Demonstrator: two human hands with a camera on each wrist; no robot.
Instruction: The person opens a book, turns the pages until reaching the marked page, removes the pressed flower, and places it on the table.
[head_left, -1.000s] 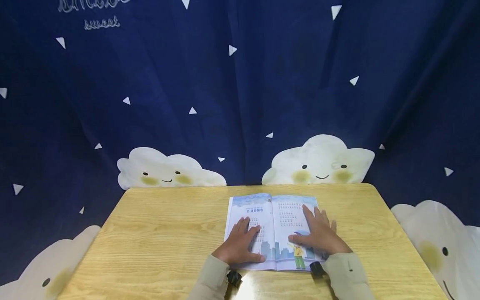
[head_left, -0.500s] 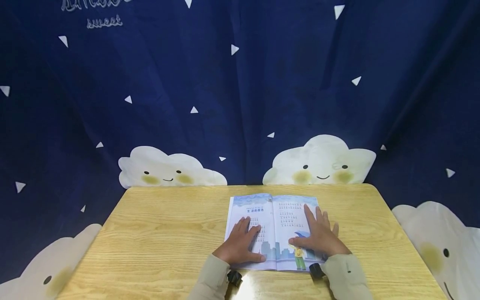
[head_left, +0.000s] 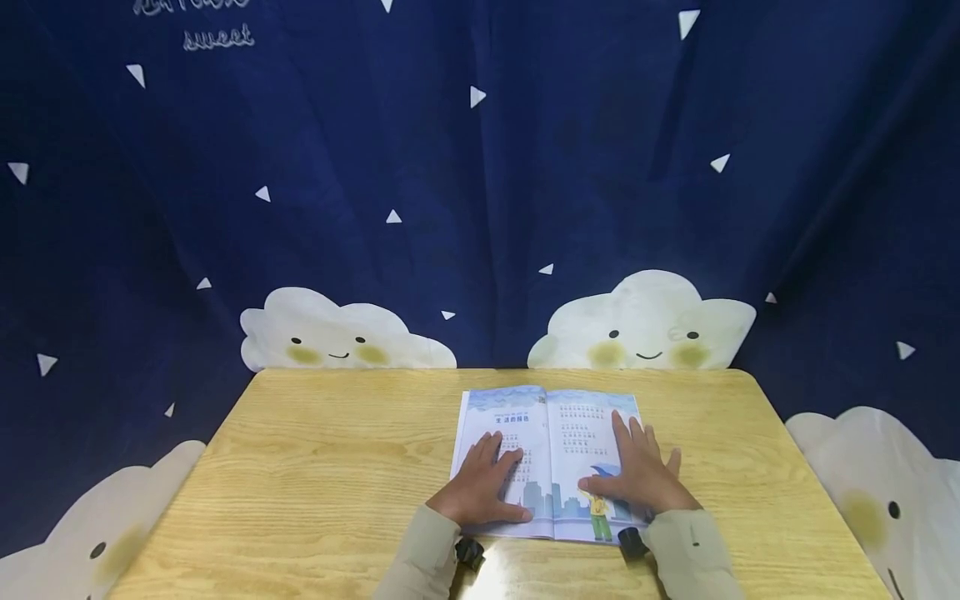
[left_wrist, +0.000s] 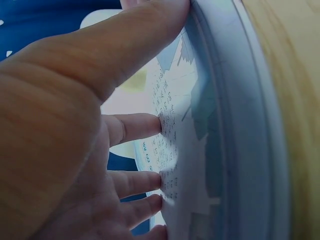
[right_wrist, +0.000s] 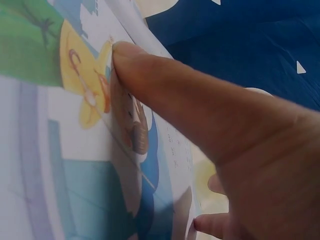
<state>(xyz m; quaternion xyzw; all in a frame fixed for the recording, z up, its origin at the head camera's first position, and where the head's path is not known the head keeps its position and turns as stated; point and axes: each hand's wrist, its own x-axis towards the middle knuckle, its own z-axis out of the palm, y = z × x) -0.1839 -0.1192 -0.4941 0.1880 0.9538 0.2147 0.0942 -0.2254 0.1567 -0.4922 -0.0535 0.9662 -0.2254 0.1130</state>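
Note:
An illustrated book (head_left: 562, 500) lies spread on the table, with printed text, a skyline and a figure in yellow and green. My left hand (head_left: 480, 483) rests on the left page, fingers spread and thumb toward the fold. On the right page lies my right hand (head_left: 643, 471), its thumb by the drawn figure and its outer fingers over the page's right edge. In the left wrist view, the fingertips (left_wrist: 154, 124) meet the printed lines of the page (left_wrist: 190, 165). The right wrist view has the thumb (right_wrist: 150, 75) touching the paper beside the drawn figure (right_wrist: 90, 75).
The pale wooden table (head_left: 337, 475) extends on both sides of the book. Behind it hangs a dark blue curtain (head_left: 360, 150) with white triangles and smiling clouds. Black wrist devices (head_left: 469, 552) sit at both sleeve cuffs.
The head view has shifted slightly. The right hand's fingers have moved a little on the right page; the left hand and the book stay as they were.

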